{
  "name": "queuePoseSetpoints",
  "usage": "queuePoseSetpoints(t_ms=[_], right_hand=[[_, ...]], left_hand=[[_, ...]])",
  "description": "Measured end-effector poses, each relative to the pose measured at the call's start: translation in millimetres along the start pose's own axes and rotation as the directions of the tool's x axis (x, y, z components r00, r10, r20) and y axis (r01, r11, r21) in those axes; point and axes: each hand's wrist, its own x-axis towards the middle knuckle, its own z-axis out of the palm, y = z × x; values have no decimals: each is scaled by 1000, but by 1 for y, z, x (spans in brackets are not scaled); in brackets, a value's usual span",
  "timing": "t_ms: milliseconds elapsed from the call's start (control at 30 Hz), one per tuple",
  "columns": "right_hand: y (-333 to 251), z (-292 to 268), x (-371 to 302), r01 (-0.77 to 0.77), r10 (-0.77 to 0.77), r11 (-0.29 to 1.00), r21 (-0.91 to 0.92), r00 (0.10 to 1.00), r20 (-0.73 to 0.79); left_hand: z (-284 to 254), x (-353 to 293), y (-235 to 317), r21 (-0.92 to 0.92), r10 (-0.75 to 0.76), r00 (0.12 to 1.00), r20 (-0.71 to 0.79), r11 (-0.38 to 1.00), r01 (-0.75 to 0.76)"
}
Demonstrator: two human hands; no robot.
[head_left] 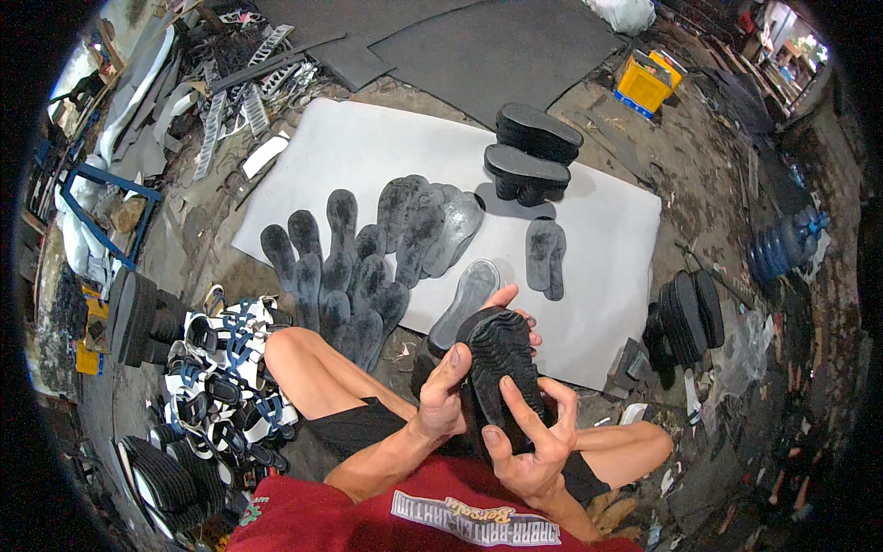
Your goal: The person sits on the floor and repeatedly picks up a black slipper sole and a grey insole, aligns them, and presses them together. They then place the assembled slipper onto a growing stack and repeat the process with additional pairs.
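My left hand is curled around a black ridged sole, held before me; my right hand is loosely spread, index fingertip on its ridges. Just beyond, dark flat sole-shaped pieces lie on a white sheet; strappy sandals are heaped on my left

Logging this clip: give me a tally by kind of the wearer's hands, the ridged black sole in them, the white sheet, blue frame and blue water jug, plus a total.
Wearer's hands, left hand and right hand: 2
Ridged black sole, held: 1
White sheet: 1
Blue frame: 1
Blue water jug: 1
Total: 6
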Motion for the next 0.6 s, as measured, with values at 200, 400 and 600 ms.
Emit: queuePoseSetpoints(t_ms=[200, 400, 600], right_hand=[[4, 2, 1, -15, 15, 1000, 13, 1000, 18], [8, 4, 3, -34, 35, 999, -12, 997, 69], [12, 4, 15, -33, 31, 999, 11, 983, 181]], left_hand=[[-6, 2, 0, 9, 3, 1000, 15, 1000, -3], [-7, 7, 5, -34, -24, 1000, 16, 999, 25], [-15, 15, 1, -104, -36, 993, -110, 994, 25]])
